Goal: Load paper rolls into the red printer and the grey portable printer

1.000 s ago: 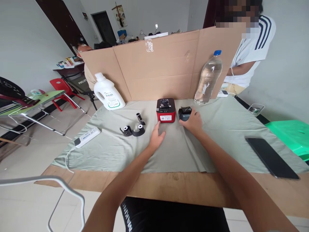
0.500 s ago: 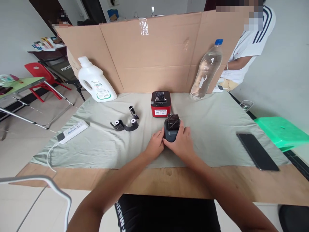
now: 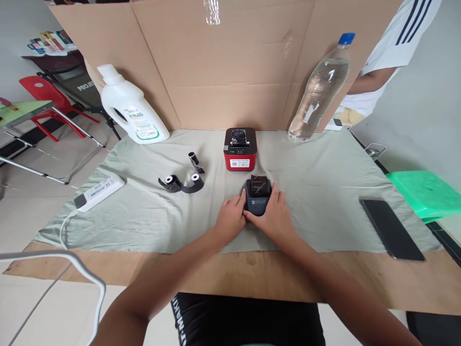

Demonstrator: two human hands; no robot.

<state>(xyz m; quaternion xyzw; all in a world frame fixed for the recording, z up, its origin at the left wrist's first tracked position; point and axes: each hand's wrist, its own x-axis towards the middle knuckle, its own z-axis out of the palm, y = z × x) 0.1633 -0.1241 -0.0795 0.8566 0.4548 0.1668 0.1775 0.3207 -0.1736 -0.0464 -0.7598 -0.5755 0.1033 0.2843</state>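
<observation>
A small dark grey label printer (image 3: 256,206) is on the cloth in front of me, with a shiny black strip (image 3: 260,186) standing out of its top. My left hand (image 3: 232,217) grips its left side, fingers bent against the casing. From the right, my right hand (image 3: 276,217) holds it, thumb along the front and fingers at the far side. Behind it stands a red and black printer (image 3: 240,162) with another black strip in its top slot. Left of the hands lie several small black rolls (image 3: 173,183), some with loose tails.
A white jug (image 3: 133,110) and a water bottle (image 3: 322,91) lean against a cardboard screen (image 3: 223,57). On the cloth are a white power strip (image 3: 103,192) at left and a black phone (image 3: 392,229) at right. Another person's arm (image 3: 374,80) shows behind the screen.
My view has dipped and come slightly nearer. The grey label printer seems to sit flatter now, its black strip leaning back; both hands stay on it.
</observation>
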